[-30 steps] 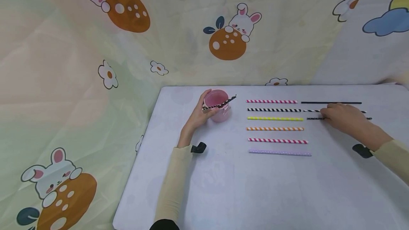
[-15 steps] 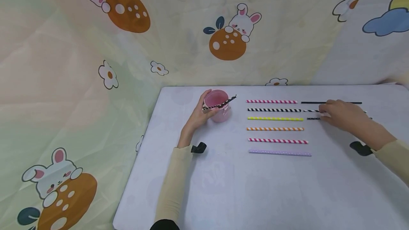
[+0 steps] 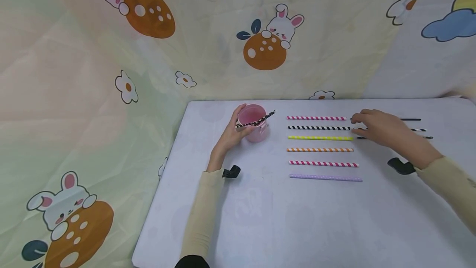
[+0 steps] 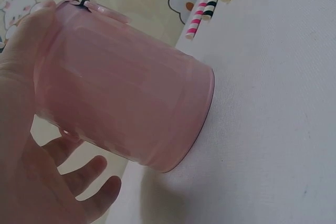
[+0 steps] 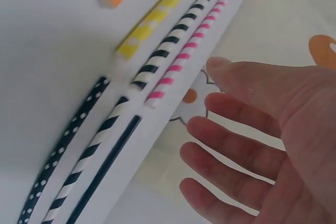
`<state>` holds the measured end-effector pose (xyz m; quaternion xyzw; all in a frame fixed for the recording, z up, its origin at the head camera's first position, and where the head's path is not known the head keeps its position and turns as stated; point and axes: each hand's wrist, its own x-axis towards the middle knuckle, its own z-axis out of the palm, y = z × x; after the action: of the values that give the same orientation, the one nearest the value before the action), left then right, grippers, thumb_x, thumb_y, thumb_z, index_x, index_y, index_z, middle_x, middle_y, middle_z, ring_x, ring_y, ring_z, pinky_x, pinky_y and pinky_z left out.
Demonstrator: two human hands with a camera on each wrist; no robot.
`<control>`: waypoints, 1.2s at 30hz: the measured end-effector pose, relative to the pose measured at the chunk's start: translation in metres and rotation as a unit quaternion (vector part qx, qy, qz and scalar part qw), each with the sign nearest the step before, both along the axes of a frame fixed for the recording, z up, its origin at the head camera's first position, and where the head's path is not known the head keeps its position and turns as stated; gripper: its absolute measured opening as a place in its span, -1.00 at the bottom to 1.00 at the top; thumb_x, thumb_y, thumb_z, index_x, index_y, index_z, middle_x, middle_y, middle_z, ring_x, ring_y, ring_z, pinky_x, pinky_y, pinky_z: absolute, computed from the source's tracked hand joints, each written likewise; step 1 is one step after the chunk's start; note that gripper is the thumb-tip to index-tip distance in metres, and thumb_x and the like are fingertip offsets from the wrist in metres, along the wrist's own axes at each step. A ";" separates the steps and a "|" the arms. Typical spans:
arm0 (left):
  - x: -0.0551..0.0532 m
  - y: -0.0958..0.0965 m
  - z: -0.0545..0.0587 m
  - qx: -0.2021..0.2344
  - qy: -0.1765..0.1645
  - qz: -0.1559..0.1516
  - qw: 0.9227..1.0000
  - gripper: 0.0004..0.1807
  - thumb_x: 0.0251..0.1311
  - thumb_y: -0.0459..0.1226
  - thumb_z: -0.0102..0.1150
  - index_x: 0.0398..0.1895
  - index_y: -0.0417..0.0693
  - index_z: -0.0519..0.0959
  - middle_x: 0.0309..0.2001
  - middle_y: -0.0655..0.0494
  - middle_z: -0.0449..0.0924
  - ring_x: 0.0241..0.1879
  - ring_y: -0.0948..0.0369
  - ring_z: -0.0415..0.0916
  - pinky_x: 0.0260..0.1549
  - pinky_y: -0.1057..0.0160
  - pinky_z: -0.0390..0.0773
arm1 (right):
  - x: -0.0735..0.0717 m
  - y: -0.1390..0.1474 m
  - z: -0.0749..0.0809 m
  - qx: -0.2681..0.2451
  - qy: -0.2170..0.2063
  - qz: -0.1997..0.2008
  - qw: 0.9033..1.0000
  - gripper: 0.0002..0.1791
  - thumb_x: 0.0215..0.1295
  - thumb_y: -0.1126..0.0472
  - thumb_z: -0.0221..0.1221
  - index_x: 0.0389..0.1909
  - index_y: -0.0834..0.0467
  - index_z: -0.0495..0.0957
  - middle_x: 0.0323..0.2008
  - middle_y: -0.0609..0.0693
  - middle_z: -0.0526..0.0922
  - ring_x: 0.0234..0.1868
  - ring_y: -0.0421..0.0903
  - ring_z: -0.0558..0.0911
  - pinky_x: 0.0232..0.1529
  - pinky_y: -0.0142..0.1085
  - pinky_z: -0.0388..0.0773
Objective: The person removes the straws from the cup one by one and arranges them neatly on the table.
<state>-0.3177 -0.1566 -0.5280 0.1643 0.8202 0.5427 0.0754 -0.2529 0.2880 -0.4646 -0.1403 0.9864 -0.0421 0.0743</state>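
Observation:
A pink cup [image 3: 257, 136] is gripped by my left hand [image 3: 231, 133], thumb at the near side of the rim. Across its mouth lies a black straw with white dots [image 3: 263, 120], crossed near the thumb. My right hand [image 3: 384, 127] hovers over the right-hand column of straws, fingers loosely bent and holding nothing. Below it in the head view, partly hidden, lie a plain dark straw [image 5: 107, 166], a black-and-white striped straw [image 5: 86, 156] and a black dotted straw [image 5: 65, 140]. The right wrist view shows this hand apart from them.
Left column, top to bottom: pink-striped straw [image 3: 316, 118], black-striped straw [image 3: 319, 128], yellow straw [image 3: 320, 138], orange-striped straw [image 3: 320, 150], another pink-striped straw [image 3: 323, 163], lilac straw [image 3: 325, 178]. All lie on a white table [image 3: 253, 218] before a printed cloth [image 3: 215, 32].
My right hand has moved left and slightly up from the middle of the right-hand straws to near their left ends. The left hand, cup and dotted straw have stayed put.

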 end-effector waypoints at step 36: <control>-0.004 -0.002 -0.004 0.010 0.008 -0.009 1.000 0.05 -0.01 0.33 0.36 0.53 0.63 0.00 0.53 0.20 0.15 0.50 0.08 0.13 0.42 -0.27 0.15 | -0.029 -0.102 0.004 -0.286 0.020 0.017 0.958 -0.38 0.32 0.04 0.33 0.31 0.19 0.42 0.12 0.19 0.59 0.15 0.16 0.56 0.16 0.12 0.54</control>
<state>-0.3218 -0.1589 -0.5319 0.1769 0.8140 0.5485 0.0726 -0.2824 0.1864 -0.4602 -0.1734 0.9319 -0.3183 0.0118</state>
